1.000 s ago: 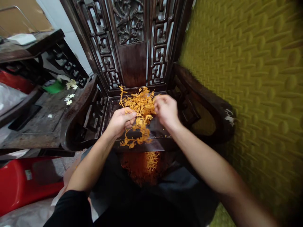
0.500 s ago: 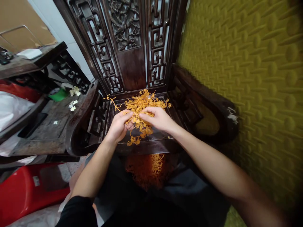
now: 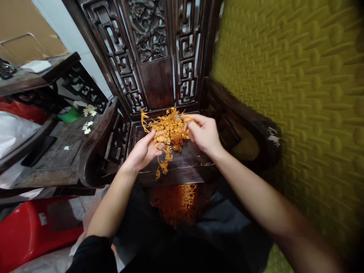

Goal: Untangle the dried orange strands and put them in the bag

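Okay, so one branching orange sprig (image 3: 160, 139) is being handled over the dark seat (image 3: 189, 156), its stem poking up past the left hand (image 3: 142, 152) and a frilly tail hung toward the front edge. It's held loosely in the left grip, between thumb and fingers. The right hand (image 3: 206, 134) is placed at the right side of the orange pile (image 3: 173, 127), its grip curled together; whether anything is pinched there can't be told. Strands are probably being picked apart at this step, so a light, steady hold seems called for, with nothing snagged. Compared with half a second ago, the hands have been parted: the right one's been drawn off rightward, the left fingers have been loosened a bit, and the stem's been swung more upright.
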`<state>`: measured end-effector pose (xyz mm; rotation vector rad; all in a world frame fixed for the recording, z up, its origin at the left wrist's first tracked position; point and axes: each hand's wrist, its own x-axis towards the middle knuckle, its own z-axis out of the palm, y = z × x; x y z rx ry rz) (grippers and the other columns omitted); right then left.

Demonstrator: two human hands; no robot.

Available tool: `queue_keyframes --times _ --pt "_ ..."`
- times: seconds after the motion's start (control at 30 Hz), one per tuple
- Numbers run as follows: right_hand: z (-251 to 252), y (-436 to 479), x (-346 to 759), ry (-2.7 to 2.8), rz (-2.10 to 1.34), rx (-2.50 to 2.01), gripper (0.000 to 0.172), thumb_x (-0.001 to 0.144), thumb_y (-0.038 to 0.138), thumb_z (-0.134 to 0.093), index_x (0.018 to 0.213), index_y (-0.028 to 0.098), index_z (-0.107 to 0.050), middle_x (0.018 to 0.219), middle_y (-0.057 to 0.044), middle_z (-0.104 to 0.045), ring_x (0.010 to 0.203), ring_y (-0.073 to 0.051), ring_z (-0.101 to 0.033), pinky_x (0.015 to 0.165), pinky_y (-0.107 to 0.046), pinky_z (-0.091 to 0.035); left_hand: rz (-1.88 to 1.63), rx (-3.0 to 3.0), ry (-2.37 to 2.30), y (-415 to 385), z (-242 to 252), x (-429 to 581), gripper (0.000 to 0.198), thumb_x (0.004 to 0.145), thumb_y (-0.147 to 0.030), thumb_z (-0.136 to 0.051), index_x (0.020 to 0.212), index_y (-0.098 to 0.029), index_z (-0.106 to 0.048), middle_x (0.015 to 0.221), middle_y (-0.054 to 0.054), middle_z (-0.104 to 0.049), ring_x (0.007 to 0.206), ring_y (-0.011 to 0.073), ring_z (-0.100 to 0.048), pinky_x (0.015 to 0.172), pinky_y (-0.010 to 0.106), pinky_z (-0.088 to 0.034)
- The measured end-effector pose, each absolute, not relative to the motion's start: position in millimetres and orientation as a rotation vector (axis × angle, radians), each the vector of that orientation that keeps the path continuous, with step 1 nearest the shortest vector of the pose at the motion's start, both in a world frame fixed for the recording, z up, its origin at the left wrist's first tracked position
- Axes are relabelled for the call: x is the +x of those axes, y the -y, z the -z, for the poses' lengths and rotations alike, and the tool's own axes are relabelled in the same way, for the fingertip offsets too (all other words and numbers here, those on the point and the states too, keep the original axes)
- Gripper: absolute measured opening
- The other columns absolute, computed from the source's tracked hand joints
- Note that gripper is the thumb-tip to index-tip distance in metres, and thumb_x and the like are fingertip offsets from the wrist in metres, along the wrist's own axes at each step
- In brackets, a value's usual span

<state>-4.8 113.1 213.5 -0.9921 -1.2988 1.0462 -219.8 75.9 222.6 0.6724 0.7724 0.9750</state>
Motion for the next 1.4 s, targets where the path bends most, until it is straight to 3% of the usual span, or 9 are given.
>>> queue_keyframes --times 0.1,0.33,0.43,0.6,0.8,1.03,1.17,1.27,1.4 --pt "-208.2 -103.0 -16.1 1.552 -1.132 -0.970 0.048 0.083 0.013 -0.048 0.122 0.021 -0.075 0.068 0.002 -0.066 0.046 -0.007 -0.044 0.047 -0.023 -0.037 -0.994 0.700 -0.761 -76.5 -221.8 -219.1 0.032 0.098 -0.033 -0.054 0.114 -0.008 -0.067 0.099 0.015 -0.068 0.070 0.0124 -0.058 0.051 0.021 -0.044" --pt "-207.2 -92.8 -28.5 1.982 -0.668 -0.966 0.030 0.088 0.032 -0.071 0.114 0.019 -0.077 0.088 -0.005 -0.065 0.080 -0.018 -0.059 0.077 -0.034 -0.047 -1.058 0.808 -0.809 -74.5 -214.0 -209.1 0.028 0.095 -0.030 -0.059 0.110 -0.009 -0.071 0.095 0.012 -0.068 0.072 0.0122 -0.057 0.053 0.022 -0.045" --pt "-206.0 -92.6 -30.4 1.991 -0.614 -0.894 0.017 0.092 0.032 -0.067 0.089 0.017 -0.075 0.082 -0.004 -0.062 0.077 -0.016 -0.057 0.076 -0.033 -0.045 -1.140 0.890 -0.915 -73.9 -211.5 -205.2 0.025 0.088 -0.030 -0.071 0.101 -0.008 -0.072 0.083 0.007 -0.064 0.063 0.0087 -0.051 0.049 0.019 -0.040" --pt "-209.8 -107.8 -24.9 1.238 -0.852 -0.994 0.033 0.092 0.049 -0.064 0.076 0.021 -0.057 0.062 0.002 -0.050 0.056 -0.012 -0.045 0.054 -0.026 -0.037 -1.123 0.879 -0.956 -74.4 -219.6 -206.0 0.021 0.079 -0.024 -0.078 0.090 -0.006 -0.072 0.064 -0.001 -0.050 0.047 0.0005 -0.027 0.041 0.015 -0.016" --pt "-219.9 -139.9 13.6 0.750 -1.086 -0.908 0.042 0.094 0.056 -0.059 0.075 0.022 -0.042 0.061 0.007 -0.039 0.043 -0.006 -0.029 0.038 -0.019 -0.023 -1.074 0.753 -0.927 -83.0 -226.8 -223.0 0.017 0.073 -0.010 -0.075 0.089 -0.008 -0.069 0.060 -0.006 -0.039 0.044 -0.0003 -0.025 0.040 0.014 -0.013" --pt "-229.9 -143.5 45.4 0.662 -1.394 -0.830 0.023 0.092 0.032 -0.067 0.083 0.018 -0.051 0.090 -0.004 -0.069 0.053 -0.004 -0.054 0.034 -0.011 -0.021 -1.061 0.729 -0.815 -81.6 -232.6 -241.0 0.028 0.075 -0.013 -0.065 0.102 -0.011 -0.068 0.070 0.002 -0.055 0.050 0.0048 -0.039 0.043 0.016 -0.026" --pt "-230.0 -131.4 24.4 0.769 -1.503 -0.752 0.029 0.083 0.029 -0.073 0.075 0.018 -0.048 0.071 0.003 -0.059 0.042 -0.002 -0.041 0.034 -0.013 -0.022 -1.056 0.709 -0.790 -76.3 -239.5 -238.6 0.017 0.075 -0.028 -0.066 0.082 -0.013 -0.063 0.069 0.002 -0.053 0.051 0.0072 -0.046 0.041 0.018 -0.027" --pt "-230.6 -124.8 15.4 0.770 -1.609 -0.717 0.017 0.083 0.029 -0.070 0.094 0.021 -0.059 0.063 0.007 -0.050 0.040 -0.004 -0.038 0.034 -0.015 -0.026 -1.126 0.761 -0.893 -75.0 -239.0 -237.4 0.031 0.079 -0.040 -0.073 0.074 -0.016 -0.054 0.069 0.000 -0.053 0.050 0.0064 -0.048 0.040 0.016 -0.025" --pt "-227.8 -117.4 5.8 0.813 -1.755 -0.678 0.040 0.081 0.026 -0.073 0.119 0.020 -0.065 0.073 0.003 -0.057 0.055 -0.008 -0.054 0.040 -0.018 -0.041 -1.217 0.894 -0.985 -75.5 -232.3 -235.6 0.037 0.074 -0.030 -0.083 0.073 -0.016 -0.049 0.070 -0.001 -0.060 0.055 0.0055 -0.054 0.044 0.015 -0.031"
